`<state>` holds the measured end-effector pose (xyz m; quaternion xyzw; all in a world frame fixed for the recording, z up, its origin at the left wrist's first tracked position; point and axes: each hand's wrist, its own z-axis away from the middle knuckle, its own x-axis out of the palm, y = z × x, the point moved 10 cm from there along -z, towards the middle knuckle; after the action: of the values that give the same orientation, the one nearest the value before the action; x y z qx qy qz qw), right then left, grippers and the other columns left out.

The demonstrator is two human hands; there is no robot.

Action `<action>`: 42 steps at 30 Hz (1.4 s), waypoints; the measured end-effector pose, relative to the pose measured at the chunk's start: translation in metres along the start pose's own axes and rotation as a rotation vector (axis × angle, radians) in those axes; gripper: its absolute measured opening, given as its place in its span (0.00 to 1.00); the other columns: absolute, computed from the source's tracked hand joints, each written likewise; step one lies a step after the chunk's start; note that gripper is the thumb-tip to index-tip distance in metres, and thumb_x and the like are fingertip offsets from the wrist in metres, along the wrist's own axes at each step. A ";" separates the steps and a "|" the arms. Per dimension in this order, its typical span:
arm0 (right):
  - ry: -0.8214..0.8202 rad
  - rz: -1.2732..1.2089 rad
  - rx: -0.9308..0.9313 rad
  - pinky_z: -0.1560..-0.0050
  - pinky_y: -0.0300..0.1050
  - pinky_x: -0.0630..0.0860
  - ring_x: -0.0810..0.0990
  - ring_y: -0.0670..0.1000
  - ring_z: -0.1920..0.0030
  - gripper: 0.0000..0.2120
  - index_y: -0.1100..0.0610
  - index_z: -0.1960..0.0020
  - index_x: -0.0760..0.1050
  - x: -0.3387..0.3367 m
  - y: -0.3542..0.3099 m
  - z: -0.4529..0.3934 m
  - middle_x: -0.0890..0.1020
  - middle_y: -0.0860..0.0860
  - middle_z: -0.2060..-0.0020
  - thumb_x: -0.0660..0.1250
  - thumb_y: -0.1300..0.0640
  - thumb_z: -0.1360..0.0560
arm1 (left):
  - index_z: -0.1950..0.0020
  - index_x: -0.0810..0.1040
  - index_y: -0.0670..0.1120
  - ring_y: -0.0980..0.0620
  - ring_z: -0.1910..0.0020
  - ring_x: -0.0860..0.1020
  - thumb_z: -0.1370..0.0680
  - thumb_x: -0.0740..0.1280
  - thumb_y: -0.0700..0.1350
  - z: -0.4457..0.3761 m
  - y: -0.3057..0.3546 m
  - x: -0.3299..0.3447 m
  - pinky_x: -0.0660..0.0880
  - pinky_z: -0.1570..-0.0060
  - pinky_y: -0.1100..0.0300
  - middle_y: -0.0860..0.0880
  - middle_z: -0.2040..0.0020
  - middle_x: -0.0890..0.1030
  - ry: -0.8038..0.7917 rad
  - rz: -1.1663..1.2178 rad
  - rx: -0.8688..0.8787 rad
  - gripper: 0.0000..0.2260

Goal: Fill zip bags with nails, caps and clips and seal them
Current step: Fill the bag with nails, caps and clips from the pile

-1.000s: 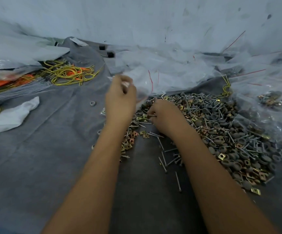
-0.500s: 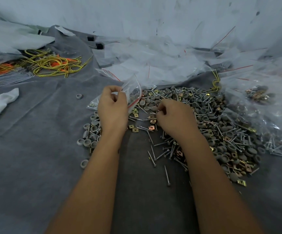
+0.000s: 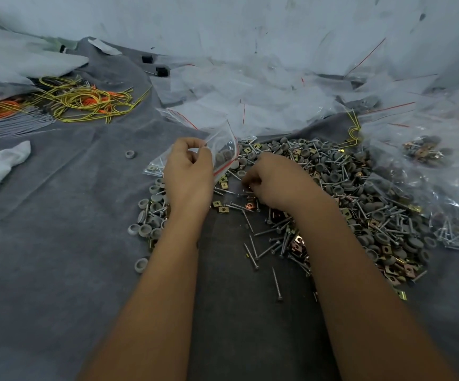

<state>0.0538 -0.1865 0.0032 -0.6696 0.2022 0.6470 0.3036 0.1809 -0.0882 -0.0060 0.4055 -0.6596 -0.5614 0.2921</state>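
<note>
Head view shows the left hand (image 3: 188, 171) pinching a zip bag (image 3: 221, 149) open just beside the hardware pile (image 3: 354, 193), while the right hand (image 3: 273, 181) curls onto pieces there; a slack mouth could spill them.

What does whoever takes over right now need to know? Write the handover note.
Left hand: pinches an open zip bag above the pile; a few grey caps seem to be inside.
Right hand: fingers curled, picking at small parts in the pile; what it holds is hidden.
Parts: mixed nails, caps and clips heaped on the grey cloth.
Empty bags lie behind; filled bags to the right.
Left: finish filling this bag, seal it, carry on.
</note>
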 end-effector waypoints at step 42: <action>0.274 -0.255 -0.237 0.39 0.53 0.69 0.74 0.56 0.45 0.07 0.53 0.52 0.84 -0.009 -0.048 0.038 0.80 0.53 0.54 0.70 0.57 0.28 | 0.52 0.79 0.45 0.52 0.67 0.69 0.22 0.65 0.41 -0.001 0.001 -0.008 0.67 0.62 0.56 0.50 0.67 0.73 0.050 0.173 -0.042 0.04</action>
<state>0.0561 -0.1270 0.0196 -0.8023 0.0780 0.5257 0.2718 0.1853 -0.0816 -0.0048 0.3548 -0.6725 -0.5377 0.3644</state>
